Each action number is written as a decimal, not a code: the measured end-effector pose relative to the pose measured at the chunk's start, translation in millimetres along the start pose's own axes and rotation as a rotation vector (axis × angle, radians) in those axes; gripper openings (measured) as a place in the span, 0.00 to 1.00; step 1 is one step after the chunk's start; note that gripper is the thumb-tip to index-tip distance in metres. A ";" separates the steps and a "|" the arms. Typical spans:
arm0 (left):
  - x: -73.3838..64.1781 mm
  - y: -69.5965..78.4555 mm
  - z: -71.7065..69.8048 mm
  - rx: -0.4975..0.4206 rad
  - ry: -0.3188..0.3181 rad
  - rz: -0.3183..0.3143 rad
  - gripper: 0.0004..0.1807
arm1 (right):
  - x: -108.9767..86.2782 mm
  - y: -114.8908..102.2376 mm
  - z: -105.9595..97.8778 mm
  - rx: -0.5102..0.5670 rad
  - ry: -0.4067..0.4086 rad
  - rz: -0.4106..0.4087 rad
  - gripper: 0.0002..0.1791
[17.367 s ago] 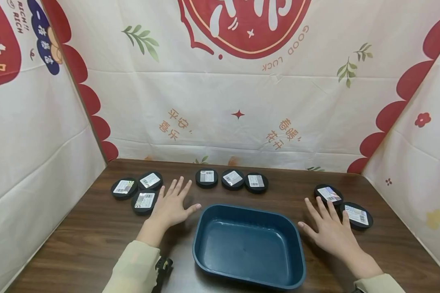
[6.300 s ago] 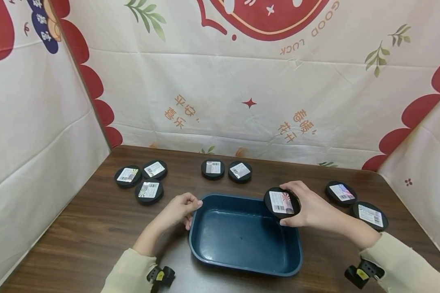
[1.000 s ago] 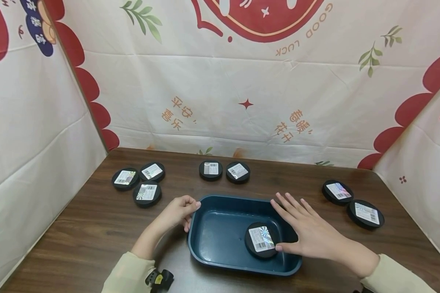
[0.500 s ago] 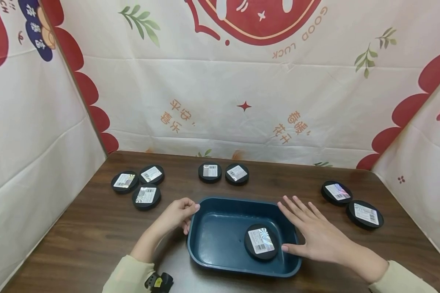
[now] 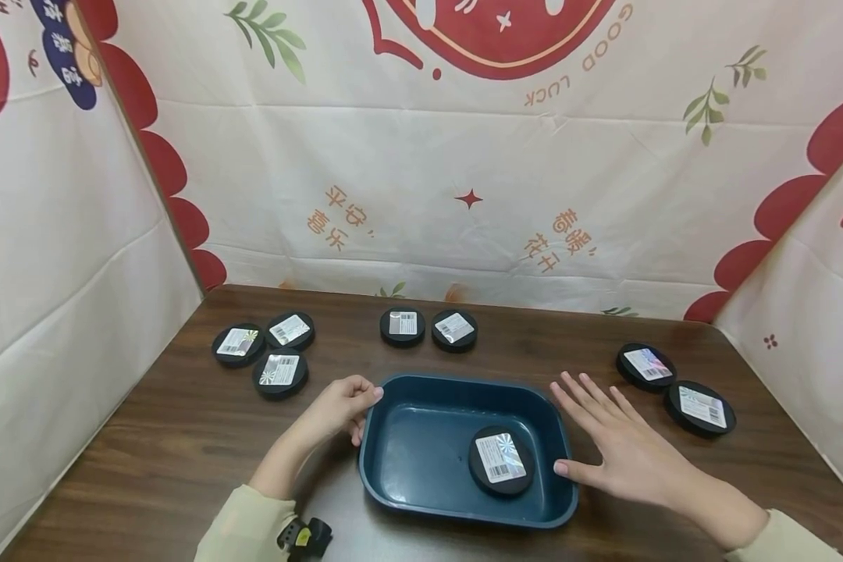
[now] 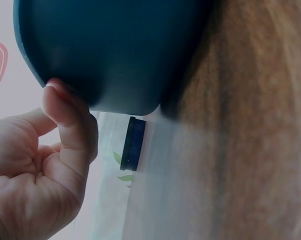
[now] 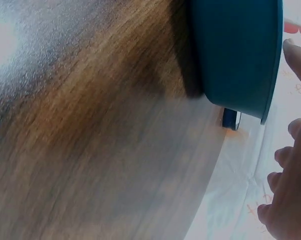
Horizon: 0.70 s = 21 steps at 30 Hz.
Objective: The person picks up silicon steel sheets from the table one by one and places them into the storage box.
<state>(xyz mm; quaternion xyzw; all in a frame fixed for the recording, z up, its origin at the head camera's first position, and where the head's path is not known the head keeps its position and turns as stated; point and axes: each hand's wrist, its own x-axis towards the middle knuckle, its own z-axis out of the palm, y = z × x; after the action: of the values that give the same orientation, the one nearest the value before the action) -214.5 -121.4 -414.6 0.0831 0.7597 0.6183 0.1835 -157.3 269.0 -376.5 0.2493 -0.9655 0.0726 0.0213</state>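
Left hand [image 5: 333,410]: left of centre in the frame, fingers bent, pinching the rim of the tray [image 5: 417,460] at its upper-left corner.
Right hand [image 5: 635,453]: lower right of centre, spread wide with fingers straight, holding nothing; its thumb tip is at the tray's right rim, touching or not I cannot tell.
Sleeves [image 5: 244,524]: pale, at lower left and lower right; a black wrist device [image 5: 307,538] is below the left hand.
Tray: dark blue, rounded rectangle, lower centre, on the brown worktop [image 5: 154,460].
Tray disc [image 5: 500,462]: black, flat inside the tray, right of its middle, white label up.
Right pair: front disc [image 5: 700,410] and rear disc [image 5: 646,367], side by side, right of frame.
Left trio: lower disc [image 5: 281,373], outer disc [image 5: 239,345] and upper disc [image 5: 290,331], clustered.
Middle pair: two discs [image 5: 403,327], above the tray, just apart.
Cloth [image 5: 393,156]: white, printed red and green, filling the upper frame.
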 end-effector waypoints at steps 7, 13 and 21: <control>0.5 0.9 -1.6 0.002 0.006 -0.006 0.15 | -4.5 6.2 -2.5 0.015 0.028 0.010 0.47; 0.5 0.1 -2.2 -0.006 0.003 -0.008 0.15 | -9.2 11.0 2.1 0.025 0.051 0.001 0.46; -0.2 -0.7 0.0 -0.007 -0.001 0.002 0.15 | -17.4 18.3 5.0 0.022 0.060 0.050 0.45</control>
<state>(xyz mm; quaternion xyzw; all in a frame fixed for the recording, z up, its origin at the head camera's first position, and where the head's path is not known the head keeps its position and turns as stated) -214.3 -121.7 -415.2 0.0836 0.7572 0.6213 0.1834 -150.9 292.4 -385.2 0.2232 -0.9694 0.0914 0.0458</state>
